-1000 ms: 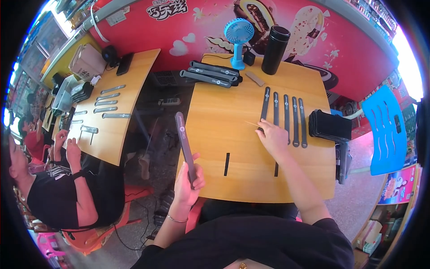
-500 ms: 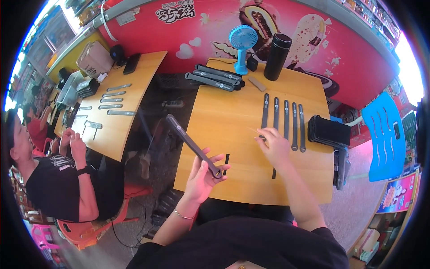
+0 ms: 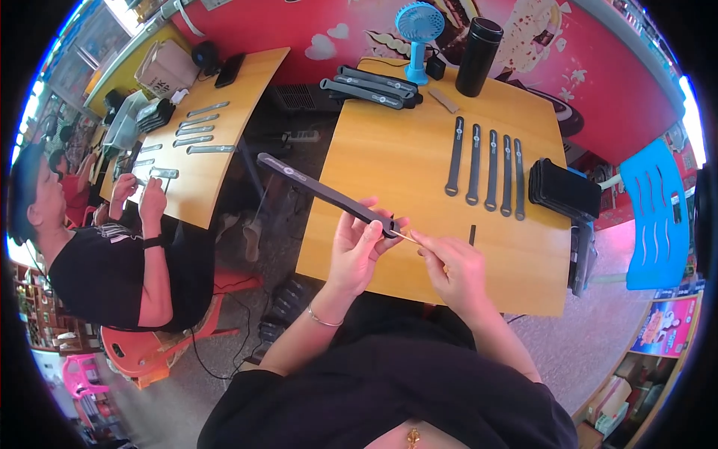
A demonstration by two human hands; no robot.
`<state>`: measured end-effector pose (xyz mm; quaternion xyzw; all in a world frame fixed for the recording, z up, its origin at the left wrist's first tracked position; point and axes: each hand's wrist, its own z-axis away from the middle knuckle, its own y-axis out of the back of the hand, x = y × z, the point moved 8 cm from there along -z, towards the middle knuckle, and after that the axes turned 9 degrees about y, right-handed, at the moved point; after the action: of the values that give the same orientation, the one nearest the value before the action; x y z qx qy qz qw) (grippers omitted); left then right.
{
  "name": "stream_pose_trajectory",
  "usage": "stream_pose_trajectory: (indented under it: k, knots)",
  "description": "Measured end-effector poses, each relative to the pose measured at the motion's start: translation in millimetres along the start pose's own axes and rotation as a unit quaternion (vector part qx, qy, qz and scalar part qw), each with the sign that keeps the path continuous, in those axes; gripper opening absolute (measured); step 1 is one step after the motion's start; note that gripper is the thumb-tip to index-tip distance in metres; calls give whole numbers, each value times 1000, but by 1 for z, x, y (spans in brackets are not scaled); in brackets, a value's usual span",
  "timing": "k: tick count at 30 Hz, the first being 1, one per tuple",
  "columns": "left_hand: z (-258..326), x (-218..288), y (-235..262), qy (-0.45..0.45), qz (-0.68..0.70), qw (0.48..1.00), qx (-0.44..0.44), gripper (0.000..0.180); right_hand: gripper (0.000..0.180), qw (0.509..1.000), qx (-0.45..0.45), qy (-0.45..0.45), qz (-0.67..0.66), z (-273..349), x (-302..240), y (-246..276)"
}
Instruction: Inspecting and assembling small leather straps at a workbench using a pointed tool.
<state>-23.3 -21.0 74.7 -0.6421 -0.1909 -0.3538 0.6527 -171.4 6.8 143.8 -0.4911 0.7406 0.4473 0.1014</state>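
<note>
My left hand (image 3: 353,253) is closed around the near end of a dark grey strap (image 3: 318,187), which slants up to the left over the table. The thumb and fingers pinch it beside its looped end. In my right hand (image 3: 458,271), thumb and forefinger grip a thin pale stick (image 3: 406,236). Its tip meets the strap's looped end, though fingers partly hide the contact. Beyond my right hand, several similar straps (image 3: 475,166) lie side by side on the wooden table (image 3: 374,165). A short black strip (image 3: 472,233) lies just past my right fingers.
Farther back are a pile of straps (image 3: 368,90), a blue fan (image 3: 419,24), a black bottle (image 3: 479,60) and a flat brown piece (image 3: 443,101). Black pouches (image 3: 565,191) sit at the right edge. At left, a co-worker (image 3: 112,254) handles straps at another table (image 3: 247,90).
My right hand has moved left and nearer with the stick, bringing its tip to the strap's end. The strap has tilted flatter. The whole view has shifted.
</note>
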Motion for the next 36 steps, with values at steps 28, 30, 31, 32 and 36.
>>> stream_pose_trajectory:
  k: [28, 30, 31, 32, 36]
  knots:
    - [10, 21, -5, -229, -268, 935, 41, 43, 22, 955, -104, -212, -178, 20, 22, -33]
    - [12, 24, -6, -230, -247, 940, 55, 44, 22, 886, -110, -314, -324, 24, 28, -42]
    - [12, 24, -6, -231, -247, 940, 53, 44, 23, 784, -112, -404, -458, 34, 27, -55]
    - [12, 23, -6, -230, -243, 941, 45, 45, 23, 785, -112, -403, -457, 34, 28, -57]
    - [11, 18, -11, -196, -210, 957, 34, 52, 25, 874, -31, -314, -370, 21, 26, -53]
